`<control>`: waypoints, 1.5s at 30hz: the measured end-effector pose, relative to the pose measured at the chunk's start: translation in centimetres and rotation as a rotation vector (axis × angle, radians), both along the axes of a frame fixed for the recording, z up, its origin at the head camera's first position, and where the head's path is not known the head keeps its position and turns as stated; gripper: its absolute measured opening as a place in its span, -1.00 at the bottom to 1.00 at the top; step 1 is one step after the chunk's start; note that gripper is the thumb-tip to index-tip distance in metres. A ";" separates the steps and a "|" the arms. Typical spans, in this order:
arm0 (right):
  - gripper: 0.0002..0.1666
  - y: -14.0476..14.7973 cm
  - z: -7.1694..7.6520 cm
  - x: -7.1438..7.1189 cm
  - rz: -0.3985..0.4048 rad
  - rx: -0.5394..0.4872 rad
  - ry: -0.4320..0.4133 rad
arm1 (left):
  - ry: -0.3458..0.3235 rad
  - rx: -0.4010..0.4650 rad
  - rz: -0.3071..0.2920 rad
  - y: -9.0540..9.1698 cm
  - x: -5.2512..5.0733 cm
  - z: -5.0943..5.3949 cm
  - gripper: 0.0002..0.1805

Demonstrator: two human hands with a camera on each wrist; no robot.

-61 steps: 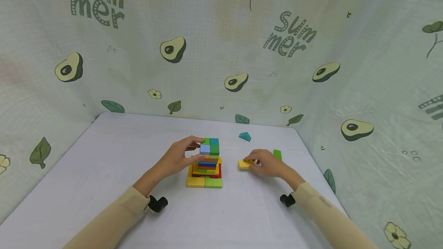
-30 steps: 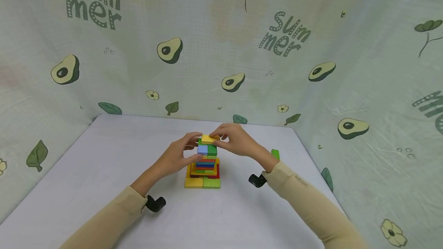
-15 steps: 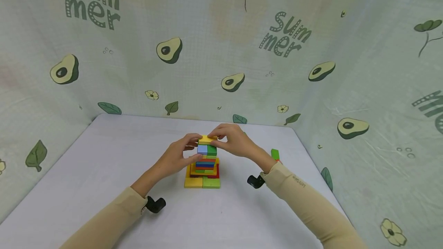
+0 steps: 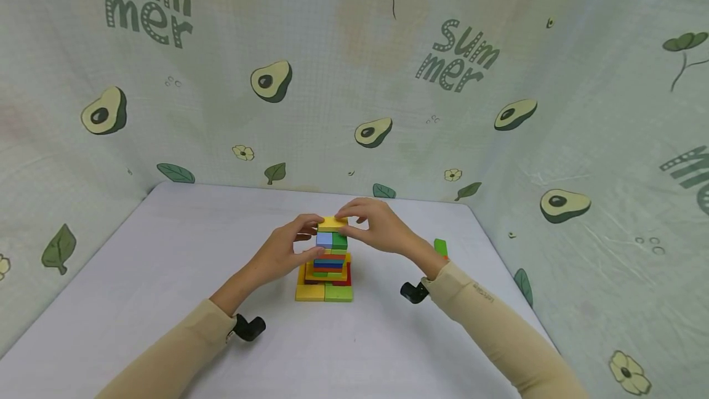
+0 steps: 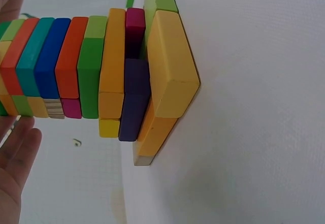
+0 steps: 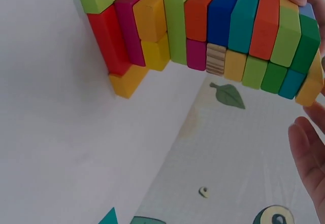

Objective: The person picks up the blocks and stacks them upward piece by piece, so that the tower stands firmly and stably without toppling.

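A tower of coloured wooden blocks (image 4: 329, 263) stands upright on the table, on a wider base with yellow and light green blocks. My left hand (image 4: 284, 246) holds its upper left side, thumb in front and fingers behind. On the very top lies a yellow block (image 4: 331, 225), which my right hand (image 4: 378, 226) pinches from the right. Orange, teal and blue layers (image 5: 48, 61) show in the left wrist view, between the left thumb and fingers (image 5: 20, 148). In the right wrist view, the top block (image 6: 311, 84) sits close to the right hand's fingers (image 6: 307, 150).
A green block (image 4: 440, 246) lies on the table to the right, with a bit of orange beside it, partly behind the right forearm. A teal piece (image 6: 109, 217) shows at the lower edge of the right wrist view. Printed cloth (image 4: 327, 66) hangs behind the table.
The right hand has carried the yellow block from the table at right onto the tower's top, then shifted it slightly left into line. The left hand has stayed at the tower.
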State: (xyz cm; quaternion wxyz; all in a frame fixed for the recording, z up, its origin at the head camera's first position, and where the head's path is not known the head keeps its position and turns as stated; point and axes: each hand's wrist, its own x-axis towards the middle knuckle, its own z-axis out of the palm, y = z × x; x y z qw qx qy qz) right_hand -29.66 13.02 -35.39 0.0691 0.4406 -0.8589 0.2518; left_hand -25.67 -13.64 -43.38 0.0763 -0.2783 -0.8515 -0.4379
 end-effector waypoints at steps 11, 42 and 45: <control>-0.64 7.8 -0.8 0.6 -0.133 0.000 -0.003 | 0.014 -0.021 0.015 0.2 0.0 -0.2 -0.28; -0.48 23.3 -9.9 -5.2 -0.337 0.281 -0.197 | 0.011 -0.009 0.025 0.2 -0.1 -0.4 -0.28; -0.49 22.9 -10.1 -5.6 -0.331 0.284 -0.182 | 0.007 -0.008 0.027 0.1 -0.1 -0.3 -0.28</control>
